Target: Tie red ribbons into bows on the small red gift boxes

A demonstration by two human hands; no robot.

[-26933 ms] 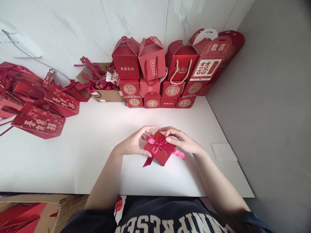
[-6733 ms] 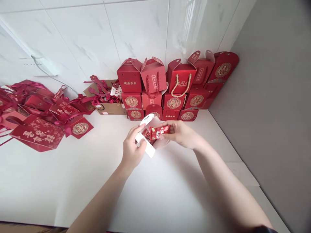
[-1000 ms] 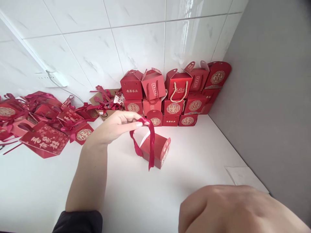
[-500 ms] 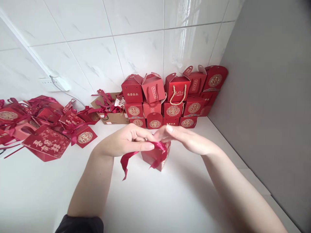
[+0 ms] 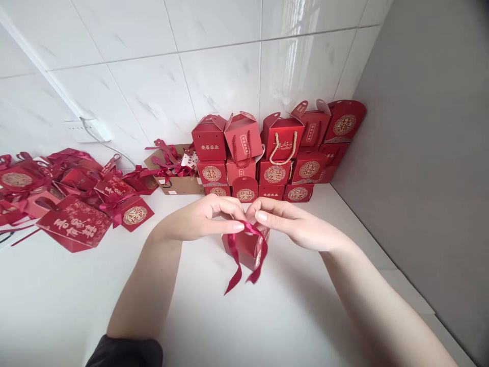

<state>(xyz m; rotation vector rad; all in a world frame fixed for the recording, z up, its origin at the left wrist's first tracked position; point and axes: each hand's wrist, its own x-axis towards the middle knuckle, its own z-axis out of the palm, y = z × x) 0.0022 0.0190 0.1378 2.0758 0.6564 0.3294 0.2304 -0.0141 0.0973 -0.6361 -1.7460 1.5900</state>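
A small red gift box [image 5: 242,248] stands on the white table in front of me, its top hidden under my hands. A shiny dark-red ribbon [image 5: 234,257] lies over the box top, with two tails hanging down its near side. My left hand [image 5: 219,216] is closed, thumb and fingers pinching the ribbon at the box top. From the other side my right hand [image 5: 277,219] bends its thumb and fingers together at the ribbon too. The two hands' fingertips nearly meet above the box.
Red gift boxes [image 5: 242,145] are stacked against the tiled wall. At the left lies a heap of ribboned red boxes [image 5: 72,224]. Between them sits a cardboard box [image 5: 179,185] holding ribbons and tags. A grey panel [image 5: 420,153] borders the table [image 5: 214,326] on the right.
The left ribbon tail has swung inward and now hangs before the box. My right hand's fingers have gone from stretched out to bent in at the ribbon.
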